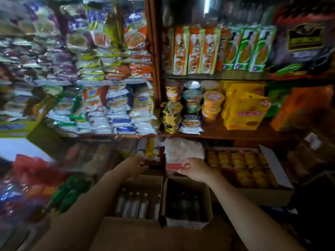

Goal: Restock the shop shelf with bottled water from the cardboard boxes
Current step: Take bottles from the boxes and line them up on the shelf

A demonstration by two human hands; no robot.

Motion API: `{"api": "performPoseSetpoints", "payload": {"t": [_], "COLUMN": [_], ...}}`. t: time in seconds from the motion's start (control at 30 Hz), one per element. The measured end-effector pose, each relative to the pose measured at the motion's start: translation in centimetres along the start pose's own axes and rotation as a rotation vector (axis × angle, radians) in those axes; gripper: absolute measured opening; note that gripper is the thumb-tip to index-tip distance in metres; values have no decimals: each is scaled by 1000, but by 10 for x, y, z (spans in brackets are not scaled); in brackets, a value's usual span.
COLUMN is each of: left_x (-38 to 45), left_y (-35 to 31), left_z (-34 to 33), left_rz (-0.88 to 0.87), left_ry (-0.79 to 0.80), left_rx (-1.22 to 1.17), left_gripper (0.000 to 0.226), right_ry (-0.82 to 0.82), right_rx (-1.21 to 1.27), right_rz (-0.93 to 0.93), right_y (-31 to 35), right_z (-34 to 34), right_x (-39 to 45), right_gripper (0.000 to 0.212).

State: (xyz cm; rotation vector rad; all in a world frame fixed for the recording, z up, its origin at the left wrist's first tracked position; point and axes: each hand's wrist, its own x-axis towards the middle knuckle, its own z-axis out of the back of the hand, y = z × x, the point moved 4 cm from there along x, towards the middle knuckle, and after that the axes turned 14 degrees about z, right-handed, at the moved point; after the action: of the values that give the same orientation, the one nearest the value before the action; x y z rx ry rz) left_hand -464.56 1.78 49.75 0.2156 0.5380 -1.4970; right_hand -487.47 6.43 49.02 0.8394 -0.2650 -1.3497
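Cardboard boxes [188, 201] of water bottles [135, 203] sit at our six o'clock. Our right hand [194, 169] pinches a red-edged packet [174, 166] at twelve; whether our left hand [135, 164] grips anything, we cannot tell.

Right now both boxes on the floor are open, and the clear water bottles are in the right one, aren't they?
Not quite. The head view shows both boxes open, but the clear bottles stand in the left box. The right box holds darker bottles.

Dim shop, motion blur at left, wide-angle bending edges, lower shelf perhaps unreadable.
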Motion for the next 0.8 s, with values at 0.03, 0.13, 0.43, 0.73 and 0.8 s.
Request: {"api": "performPoseSetpoints", "payload": {"t": [0.03,0.13,0.43,0.73,0.8], "left_x": [10,39,128,271,298], "left_y": [15,52,106,152,161], "left_z": [-4,-17,-67,-154,-176], "left_rz": [51,165,340,341,364], "left_ry": [14,74,349,567,597], "left_rx": [-31,-90,-261,-408,-423], "left_gripper": [37,35,45,29,29], "right_ry": [28,129,304,169,147], "right_rx": [22,55,262,483,522], "right_rz": [9,13,-140,-505,-550], "right_y": [2,5,-16,-77,-89], "right_z": [-11,-44,-140,-274,-304], "right_x": [18,65,170,250,266], "right_gripper": [41,43,18,30,16]}}
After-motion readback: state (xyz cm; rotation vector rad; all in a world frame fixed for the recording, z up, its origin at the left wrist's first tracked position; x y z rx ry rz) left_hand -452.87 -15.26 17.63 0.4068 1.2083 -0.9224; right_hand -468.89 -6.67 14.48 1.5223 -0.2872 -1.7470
